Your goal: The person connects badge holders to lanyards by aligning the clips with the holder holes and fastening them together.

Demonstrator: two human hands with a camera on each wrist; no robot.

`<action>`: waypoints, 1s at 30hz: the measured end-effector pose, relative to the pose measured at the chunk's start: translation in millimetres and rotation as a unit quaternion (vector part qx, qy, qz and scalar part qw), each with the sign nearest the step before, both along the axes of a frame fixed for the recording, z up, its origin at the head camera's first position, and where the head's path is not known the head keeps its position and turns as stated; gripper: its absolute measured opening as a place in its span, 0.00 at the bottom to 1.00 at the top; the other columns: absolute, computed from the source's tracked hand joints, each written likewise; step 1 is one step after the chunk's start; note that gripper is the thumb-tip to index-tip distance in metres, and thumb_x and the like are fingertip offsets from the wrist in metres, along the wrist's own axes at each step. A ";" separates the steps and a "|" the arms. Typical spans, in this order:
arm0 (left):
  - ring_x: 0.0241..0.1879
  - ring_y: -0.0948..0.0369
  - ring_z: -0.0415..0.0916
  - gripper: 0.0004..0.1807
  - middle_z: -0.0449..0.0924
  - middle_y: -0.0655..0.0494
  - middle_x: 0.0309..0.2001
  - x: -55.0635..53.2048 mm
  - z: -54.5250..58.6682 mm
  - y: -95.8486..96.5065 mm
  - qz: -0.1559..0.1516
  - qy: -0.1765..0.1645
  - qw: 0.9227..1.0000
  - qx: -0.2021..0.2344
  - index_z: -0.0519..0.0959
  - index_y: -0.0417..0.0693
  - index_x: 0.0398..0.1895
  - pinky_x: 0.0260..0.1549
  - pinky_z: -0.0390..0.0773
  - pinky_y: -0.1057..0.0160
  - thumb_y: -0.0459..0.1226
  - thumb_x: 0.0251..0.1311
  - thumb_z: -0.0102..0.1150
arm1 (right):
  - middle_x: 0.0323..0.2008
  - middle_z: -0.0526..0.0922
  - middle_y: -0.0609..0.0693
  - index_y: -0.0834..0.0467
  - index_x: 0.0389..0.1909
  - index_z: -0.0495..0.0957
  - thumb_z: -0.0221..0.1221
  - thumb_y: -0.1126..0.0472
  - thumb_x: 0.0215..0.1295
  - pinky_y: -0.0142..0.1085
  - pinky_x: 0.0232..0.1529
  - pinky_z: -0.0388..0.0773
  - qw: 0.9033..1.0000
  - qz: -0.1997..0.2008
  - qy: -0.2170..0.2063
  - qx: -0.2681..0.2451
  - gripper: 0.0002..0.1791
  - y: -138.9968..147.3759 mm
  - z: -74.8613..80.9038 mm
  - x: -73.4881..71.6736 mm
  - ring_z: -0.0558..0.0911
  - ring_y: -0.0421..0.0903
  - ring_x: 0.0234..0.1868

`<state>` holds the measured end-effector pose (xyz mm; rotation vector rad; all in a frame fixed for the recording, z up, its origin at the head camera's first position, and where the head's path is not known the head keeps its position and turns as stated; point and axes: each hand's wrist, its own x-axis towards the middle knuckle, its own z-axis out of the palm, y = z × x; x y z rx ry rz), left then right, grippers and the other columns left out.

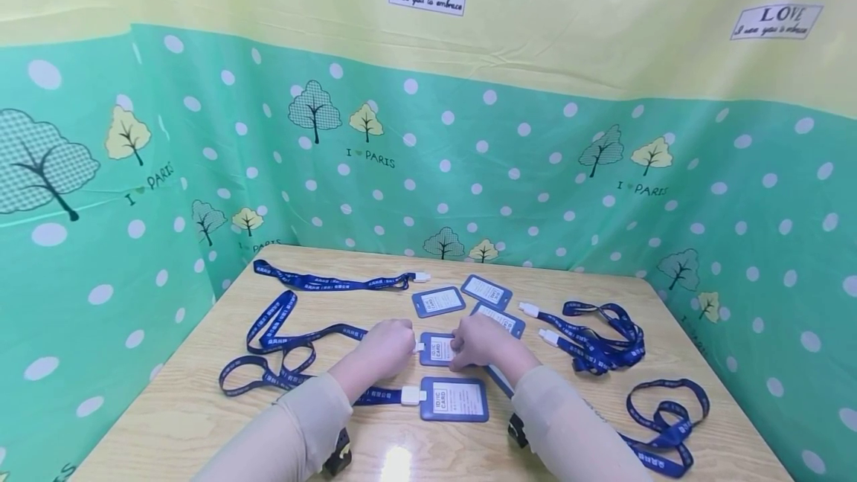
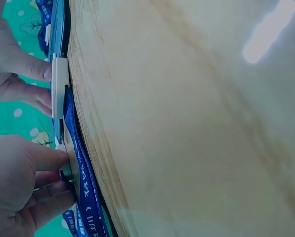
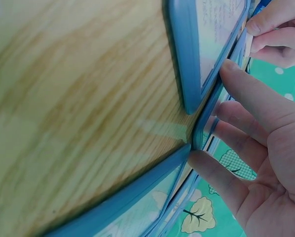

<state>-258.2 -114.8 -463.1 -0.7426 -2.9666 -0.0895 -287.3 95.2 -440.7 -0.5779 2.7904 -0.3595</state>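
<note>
My left hand (image 1: 388,348) pinches the clip end of a blue lanyard (image 1: 344,329), a bit of white clip (image 1: 419,346) showing beyond the fingers. That clip sits at the left end of a blue-framed ID card holder (image 1: 437,349). My right hand (image 1: 487,343) grips this holder around its right part, thumb at the near edge in the right wrist view, and covers that end in the head view. Just nearer lies another card holder (image 1: 455,399), with the white clip (image 1: 411,396) of a second lanyard at its left end.
Beyond the hands lie several card holders (image 1: 438,302), one partly under the right forearm. A lanyard (image 1: 328,280) stretches along the back left. Bundled lanyards (image 1: 605,344) lie at right, another (image 1: 669,430) at front right. Polka-dot curtains (image 1: 469,169) enclose the wooden table (image 1: 167,422).
</note>
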 end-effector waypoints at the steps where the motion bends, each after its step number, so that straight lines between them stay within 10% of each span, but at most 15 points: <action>1: 0.36 0.58 0.81 0.05 0.82 0.53 0.37 0.1 0.2 0.0 -0.001 0.003 1.000 -0.002 0.88 0.47 0.32 0.42 0.85 0.61 0.37 0.65 0.66 | 0.57 0.84 0.51 0.50 0.47 0.89 0.78 0.46 0.49 0.46 0.57 0.80 1.000 -0.001 0.001 0.001 0.24 -0.1 0.2 0.0 0.83 0.51 0.55; 30: 0.39 0.55 0.83 0.02 0.83 0.51 0.39 1.7 -2.7 4.5 0.019 0.011 1.000 -0.008 0.88 0.46 0.33 0.44 0.85 0.60 0.35 0.62 0.68 | 0.57 0.85 0.50 0.50 0.46 0.89 0.79 0.46 0.48 0.47 0.57 0.80 1.000 -0.001 0.002 -0.001 0.24 1.1 -0.6 0.2 0.83 0.52 0.55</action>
